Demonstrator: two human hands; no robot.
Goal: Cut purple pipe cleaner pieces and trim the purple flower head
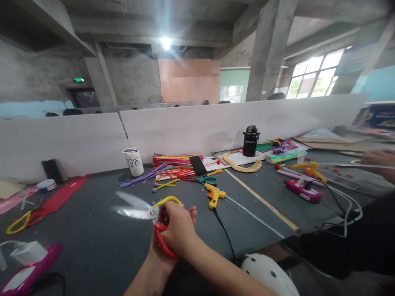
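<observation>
My right hand (179,224) grips scissors (152,212) with a red and yellow handle. Their blades are spread and point left over the dark table, slightly blurred. Behind and below it is my left hand (161,255), mostly hidden by the right hand and the handle. Its curled fingertips show past the right hand; whatever they hold, if anything, is hidden. A yellow glue gun (215,195) with a long clear glue stick (256,216) lies to the right of my hands. Beyond are teal-handled pliers (207,180) and a pile of coloured pipe cleaners (166,166).
A white cup (133,162), black phone (198,165) and black bottle (251,142) stand or lie near the white partition (173,131). At left are other scissors (29,218) and a purple power strip (31,269). Another person's hand (378,160) is at far right, near another glue gun (310,170).
</observation>
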